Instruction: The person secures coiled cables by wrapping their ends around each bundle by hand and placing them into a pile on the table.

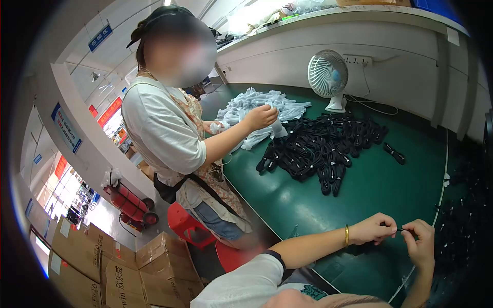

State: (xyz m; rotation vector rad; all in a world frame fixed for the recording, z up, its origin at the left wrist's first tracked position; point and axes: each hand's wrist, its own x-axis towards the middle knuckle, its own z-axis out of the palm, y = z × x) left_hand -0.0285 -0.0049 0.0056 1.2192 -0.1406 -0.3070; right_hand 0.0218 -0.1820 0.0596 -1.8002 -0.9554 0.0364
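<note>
My left hand (377, 229), with a gold bangle at the wrist, is closed in a pinch over the green table (287, 197) at the lower right. My right hand (419, 240) faces it, fingers also pinched. Between the fingertips of both hands is a small black piece (399, 229), too small to make out fully. Farther back lies a pile of black bundled cables (321, 143), and a single black bundle (394, 153) rests apart to its right. More black items (462, 220) lie in shadow at the right edge.
A co-worker (169, 123) stands at the left edge of the table, hands by a heap of pale strips (257, 110). A white fan (328, 77) stands at the back wall. Red stools (187, 226), cardboard boxes (120, 282) and a red cylinder (126, 201) are at the left.
</note>
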